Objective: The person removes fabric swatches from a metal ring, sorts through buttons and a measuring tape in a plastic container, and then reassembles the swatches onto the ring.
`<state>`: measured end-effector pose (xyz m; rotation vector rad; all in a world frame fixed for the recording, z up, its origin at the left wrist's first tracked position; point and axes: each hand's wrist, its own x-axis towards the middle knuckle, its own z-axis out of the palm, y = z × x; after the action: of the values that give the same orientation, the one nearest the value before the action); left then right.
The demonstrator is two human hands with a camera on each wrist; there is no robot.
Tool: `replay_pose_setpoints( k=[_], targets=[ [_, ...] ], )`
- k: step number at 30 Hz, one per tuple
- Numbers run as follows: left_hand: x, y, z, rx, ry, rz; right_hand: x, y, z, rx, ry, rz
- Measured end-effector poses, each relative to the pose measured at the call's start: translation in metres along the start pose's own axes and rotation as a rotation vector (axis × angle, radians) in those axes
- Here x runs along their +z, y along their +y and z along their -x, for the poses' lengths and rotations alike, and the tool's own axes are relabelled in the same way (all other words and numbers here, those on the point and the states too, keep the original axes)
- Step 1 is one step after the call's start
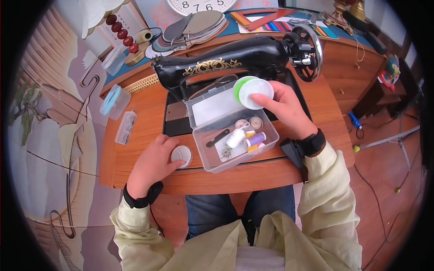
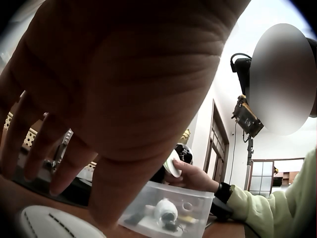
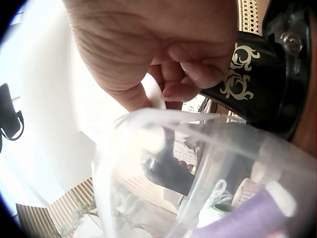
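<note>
My right hand (image 1: 289, 106) pinches a white and green round disc (image 1: 257, 95), thumb flat on its white face, above the back right of a clear plastic box (image 1: 212, 168). Inside the box lie a purple thread spool (image 1: 256, 139), a white thread spool (image 1: 235, 138), a black flat tool (image 1: 218, 138), a metal bobbin (image 1: 226, 152) and two pale round pieces. On the table left of the box, my left hand (image 1: 153, 158) has its fingers loosely extended beside a flat white disc (image 1: 182, 156), thumb over its edge. Two dark dashed lines mark this disc in the left wrist view.
A black sewing machine (image 1: 226, 61) with a handwheel (image 1: 312, 53) stands behind the box, whose hinged lid (image 1: 212, 108) is raised. Small plastic cases (image 1: 125, 128) sit at the table's left. Fabric swatches (image 1: 194, 28) and a red triangle ruler (image 1: 271, 19) lie on the back shelf.
</note>
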<state>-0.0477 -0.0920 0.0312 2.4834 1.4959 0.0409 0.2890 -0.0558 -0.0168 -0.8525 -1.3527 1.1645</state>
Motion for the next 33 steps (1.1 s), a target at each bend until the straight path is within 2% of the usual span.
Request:
replay_pose_setpoints(
  k=[1,4,10,19,22,28,31,33],
  targets=[
    [0.004,-0.002,0.002,-0.013,-0.015,0.021,0.001,-0.001,0.000,0.000,0.006,0.000],
    [0.021,-0.005,0.002,0.058,0.078,-0.096,0.004,-0.003,0.000,0.001,0.011,0.008],
    [0.018,0.007,0.002,0.015,0.008,-0.122,0.003,-0.001,0.000,0.011,0.023,0.020],
    [0.019,0.005,0.012,0.115,0.024,-0.135,0.001,0.002,0.000,-0.007,0.014,0.030],
    [0.012,0.014,0.017,0.049,-0.031,-0.098,0.000,0.003,-0.001,-0.010,0.017,0.029],
    [0.039,0.019,0.040,0.236,0.121,-0.187,0.002,0.004,-0.001,-0.004,0.020,0.029],
    [0.039,0.029,0.052,0.253,0.089,-0.194,0.003,0.003,0.000,0.006,0.018,0.017],
    [0.045,0.029,0.061,0.296,0.148,-0.236,0.003,0.004,0.000,0.009,0.021,0.011]
  ],
)
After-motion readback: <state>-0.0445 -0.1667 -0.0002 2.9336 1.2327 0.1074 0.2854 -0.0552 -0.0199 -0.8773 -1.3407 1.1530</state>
